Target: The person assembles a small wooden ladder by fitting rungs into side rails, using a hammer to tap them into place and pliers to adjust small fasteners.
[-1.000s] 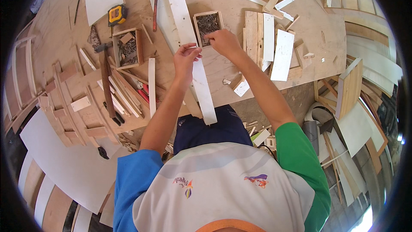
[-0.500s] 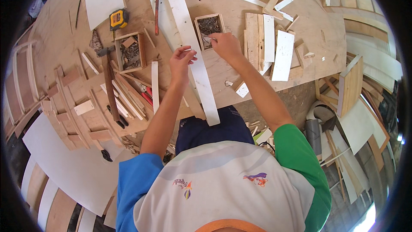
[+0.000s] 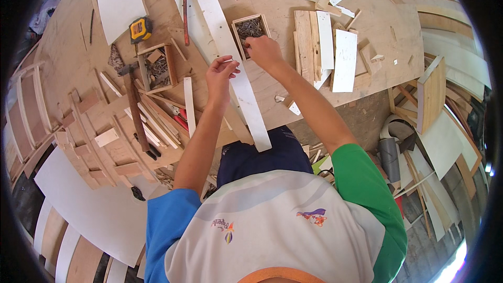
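My right hand (image 3: pixel 264 51) reaches to the near right corner of a small wooden box (image 3: pixel 266 19) filled with grey nails (image 3: pixel 249 28). Its fingers are drawn together, and whatever is between their tips is hidden. Over a long white board (image 3: pixel 238 73) hovers my left hand (image 3: pixel 221 73), with thumb and fingers curled into a pinch. A tiny pale glint shows at those fingertips, too small to name. The board slants across the table, its near end above my lap.
Left of me are a second wooden box (image 3: pixel 170 63) of nails, a hammer (image 3: pixel 133 102), a yellow tape measure (image 3: pixel 140 30) and red-handled pliers (image 3: pixel 180 120). White and bare wood offcuts (image 3: pixel 344 60) lie right. A slatted wooden frame (image 3: pixel 86 115) rests at the table's left edge.
My right hand has shifted slightly left and lower into the nail box corner, and its fingertips now point down into it. The left hand keeps its pinch over the board.
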A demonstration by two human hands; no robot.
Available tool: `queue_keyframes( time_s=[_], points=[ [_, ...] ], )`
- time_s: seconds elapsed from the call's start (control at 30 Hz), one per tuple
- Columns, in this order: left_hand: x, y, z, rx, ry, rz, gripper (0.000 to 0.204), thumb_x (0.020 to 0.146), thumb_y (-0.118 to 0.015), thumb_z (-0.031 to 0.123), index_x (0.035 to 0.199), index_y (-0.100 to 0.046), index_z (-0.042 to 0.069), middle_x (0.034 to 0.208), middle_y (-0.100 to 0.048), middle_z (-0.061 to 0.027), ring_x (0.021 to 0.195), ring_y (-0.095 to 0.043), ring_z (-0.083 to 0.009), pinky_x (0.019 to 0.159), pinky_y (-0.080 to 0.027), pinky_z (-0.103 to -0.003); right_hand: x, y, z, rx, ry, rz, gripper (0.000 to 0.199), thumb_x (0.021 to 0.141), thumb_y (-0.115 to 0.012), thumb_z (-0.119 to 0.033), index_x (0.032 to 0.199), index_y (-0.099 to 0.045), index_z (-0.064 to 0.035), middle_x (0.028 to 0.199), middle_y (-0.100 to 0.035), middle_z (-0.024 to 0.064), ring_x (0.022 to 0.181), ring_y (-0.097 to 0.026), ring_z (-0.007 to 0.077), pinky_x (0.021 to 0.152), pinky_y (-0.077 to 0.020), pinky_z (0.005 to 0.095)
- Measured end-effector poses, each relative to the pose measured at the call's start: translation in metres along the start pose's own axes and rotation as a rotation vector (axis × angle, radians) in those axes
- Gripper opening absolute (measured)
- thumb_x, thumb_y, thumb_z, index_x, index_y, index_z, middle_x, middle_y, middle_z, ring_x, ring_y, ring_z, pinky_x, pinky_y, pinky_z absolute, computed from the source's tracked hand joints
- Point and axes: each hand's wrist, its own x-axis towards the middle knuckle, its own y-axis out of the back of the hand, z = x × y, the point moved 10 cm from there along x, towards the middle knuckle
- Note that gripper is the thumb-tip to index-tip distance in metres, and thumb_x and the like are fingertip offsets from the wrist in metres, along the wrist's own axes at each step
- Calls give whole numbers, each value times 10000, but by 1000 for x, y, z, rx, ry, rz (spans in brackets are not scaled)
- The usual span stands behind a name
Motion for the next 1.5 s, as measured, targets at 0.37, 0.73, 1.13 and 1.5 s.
queue_keyframes(
  time_s=[0.37, 0.73, 1.13, 1.5],
  points=[
    [-10, 11, 5, -19, -2, 23, 282, 848, -668, 84, 1101, -575, 2, 894, -673, -81, 759, -618, -138, 678, -442, -250, 6, -2, 2, -39, 15, 31, 156, 817, -551, -142, 809, -673, -46, 742, -667, 198, 716, -670, 355, 651, -541, 447],
    [-59, -35, 65, -22, -161, -138, 343, 843, -641, 39, 1182, -631, -6, 874, -661, -63, 765, -608, -127, 688, -450, -245, -82, 56, -14, 1544, -261, -317, 96, 895, -569, -126, 883, -570, -31, 642, -511, 8, 469, -374, 55, 427, -276, 204],
    [-146, -82, 89, 65, -377, -232, 163, 883, -638, 37, 1028, -672, -30, 788, -650, -38, 698, -598, -97, 644, -490, -229, -146, 94, -51, 1559, -161, -441, 107, 880, -570, -135, 860, -587, -31, 666, -563, 26, 530, -463, 88, 474, -351, 227],
    [-209, -103, 107, 27, -466, -195, 146, 882, -647, 43, 1000, -659, -43, 796, -661, -66, 677, -596, -110, 620, -488, -234, -197, 137, -69, 1454, -35, -366, 103, 859, -569, -137, 852, -570, -34, 673, -591, 47, 533, -497, 86, 473, -385, 225]
  ],
)
